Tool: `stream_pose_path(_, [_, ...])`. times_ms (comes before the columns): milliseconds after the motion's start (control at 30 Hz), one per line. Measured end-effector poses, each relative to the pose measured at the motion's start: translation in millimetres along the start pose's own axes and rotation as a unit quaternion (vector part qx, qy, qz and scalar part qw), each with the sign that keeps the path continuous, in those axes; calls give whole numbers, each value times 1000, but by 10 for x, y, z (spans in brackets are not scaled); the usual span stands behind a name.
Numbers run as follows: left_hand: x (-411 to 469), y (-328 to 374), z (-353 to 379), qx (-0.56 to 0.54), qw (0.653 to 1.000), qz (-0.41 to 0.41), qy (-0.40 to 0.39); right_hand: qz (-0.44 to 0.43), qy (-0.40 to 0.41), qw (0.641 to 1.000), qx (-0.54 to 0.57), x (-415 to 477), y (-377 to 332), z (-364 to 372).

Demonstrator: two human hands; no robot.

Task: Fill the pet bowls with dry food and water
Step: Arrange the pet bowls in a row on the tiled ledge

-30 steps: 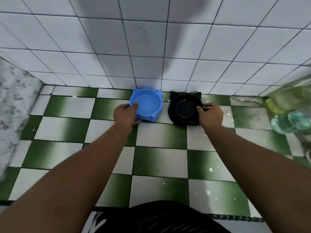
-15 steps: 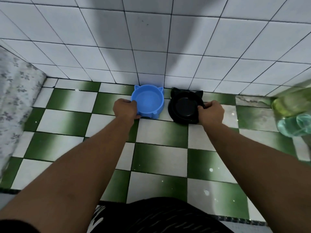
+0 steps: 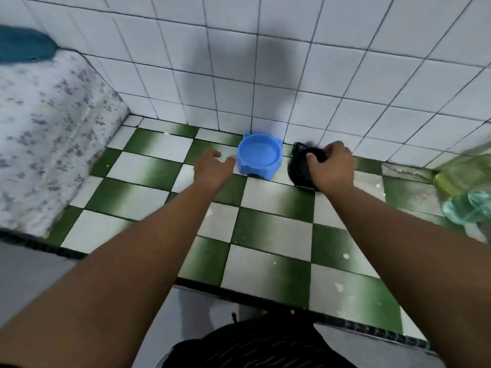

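1. Now both bare arms reach forward and down from the bottom corners, forearms nearly straight, toward two cat-eared bowls set against the foot of the white tiled wall (image 3: pixel 265 62).
2. Left hand (image 3: pixel 211 168): palm down, fingers (image 3: pixel 228 162) loosely spread and slightly curled, holding nothing. The blue bowl (image 3: pixel 259 159) stands just beyond the fingertips on the green-and-white checkered floor (image 3: pixel 271 229) — the nearest fingertip is at its left wall, but whether it touches cannot be told.
3. Right hand (image 3: pixel 330 168): knuckles up, fingers (image 3: pixel 310 156) curled over and closed on the rim of the black bowl (image 3: pixel 299 168), which sits just right of the blue one.
4. Inside the blue bowl the bottom looks pale and smooth; whether it holds water cannot be made out.
5. Hard to read: the right hand covers most of the black bowl, so only its left side and a blurred ear by the wall show — its contents are hidden, and whether it is lifted or resting on the tiles cannot be told.
6. Blur also smears the greenish transparent containers (image 3: pixel 467 197) well right of the right fingers, cut off by the edge.
7. Well left of the left fingers lies a floral-print mattress (image 3: pixel 50 134) with a teal cloth (image 3: pixel 24 46) at its far end, both cut by the frame.
8. At the bottom edge a dark patterned garment (image 3: pixel 255 346) shows partly.
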State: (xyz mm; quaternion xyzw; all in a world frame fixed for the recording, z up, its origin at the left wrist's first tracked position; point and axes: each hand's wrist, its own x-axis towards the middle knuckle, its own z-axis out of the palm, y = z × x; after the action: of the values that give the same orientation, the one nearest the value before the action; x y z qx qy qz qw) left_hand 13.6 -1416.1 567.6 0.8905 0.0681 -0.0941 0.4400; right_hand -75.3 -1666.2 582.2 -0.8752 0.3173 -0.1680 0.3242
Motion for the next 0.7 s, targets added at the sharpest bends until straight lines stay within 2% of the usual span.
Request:
stream_pose_path(167, [-573,-593,-949,-29,999,32,6,-110,-88,989,47,-877,-847,416])
stream_pose_path(367, [-1344,-1858,-2389,-63,996,-35,54,-199,-202,957,67,-2465,-1956,1156])
stream_pose_path(533, [-2020,-2965,-3556,-105,978,-88,157,-255,-308,912,90,-3737,-2771,1796])
stream_pose_path(700, [-2578,-3888,-4533,-103,944,-151,273,-324,-419,843,92,-4760,-3515,2321])
